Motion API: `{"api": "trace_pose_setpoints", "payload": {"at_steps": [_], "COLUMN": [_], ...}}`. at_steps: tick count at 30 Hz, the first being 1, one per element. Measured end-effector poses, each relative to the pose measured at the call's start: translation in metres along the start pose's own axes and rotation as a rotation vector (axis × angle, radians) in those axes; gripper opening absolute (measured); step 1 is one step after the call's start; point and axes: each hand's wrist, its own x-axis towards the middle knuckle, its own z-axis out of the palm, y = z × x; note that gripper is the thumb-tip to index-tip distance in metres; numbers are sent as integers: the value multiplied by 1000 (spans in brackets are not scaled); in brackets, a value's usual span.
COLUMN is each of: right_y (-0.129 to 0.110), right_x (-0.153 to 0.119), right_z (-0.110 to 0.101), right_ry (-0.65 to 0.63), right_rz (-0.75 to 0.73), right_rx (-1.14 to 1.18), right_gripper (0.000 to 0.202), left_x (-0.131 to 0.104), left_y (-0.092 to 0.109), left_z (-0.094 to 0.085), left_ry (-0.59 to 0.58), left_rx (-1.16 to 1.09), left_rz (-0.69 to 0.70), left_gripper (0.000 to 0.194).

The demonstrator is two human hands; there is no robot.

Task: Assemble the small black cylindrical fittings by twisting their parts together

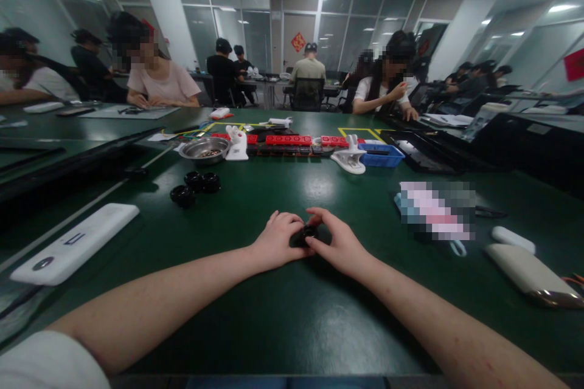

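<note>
A small black round part (309,231) is between my two hands, low over the green table (255,328). My left hand (279,238) closes on it from the left, thumb below and fingers curled above. From the right, the thumb and index finger of my right hand (341,244) pinch it. My fingers hide much of its outline, and its exact kind is too small to make out. Farther left on the table stand three similar black round parts (182,195), grouped close together.
A steel bowl (204,158) with small pieces, white clips (350,161), red strips (288,140) and a blue tray (382,156) line the back. A white device (75,246) lies left; a beige power bank (531,270) lies right. Co-workers sit beyond the table.
</note>
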Motion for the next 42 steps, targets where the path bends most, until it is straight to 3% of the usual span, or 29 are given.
{"api": "trace_pose_setpoints", "payload": {"at_steps": [4, 10, 16, 22, 25, 28, 36, 39, 42], "right_y": [0, 4, 0, 2, 3, 3, 4, 4, 3], "right_x": [-1, -1, -1, -1, -1, -2, 0, 0, -1], "right_z": [-3, 5, -3, 6, 5, 2, 10, 8, 4], "right_ry": [-50, 49, -121, 57, 5, -70, 101, 47, -28], "right_rz": [-41, 23, -38, 41, -7, -87, 69, 31, -44], "right_rx": [54, -38, 97, -14, 63, 136, -18, 57, 134], "right_gripper": [60, 51, 61, 53, 47, 58, 53, 45, 53], "left_x": [0, 0, 0, 0, 0, 0, 1, 0, 0], "left_y": [-2, -2, -3, -2, 0, -1, -1, 0, -1], "left_z": [2, 2, 3, 1, 0, 1, 1, 1, 1], "left_ry": [2, -2, -1, -12, -9, -9, -20, -5, -1], "left_rx": [3, 19, -1, 12, -1, -2, 11, 9, 1], "left_rz": [0, 7, 10, 5, 1, 5, 8, 7, -4], "left_gripper": [41, 32, 40, 32, 34, 39, 31, 33, 39]}}
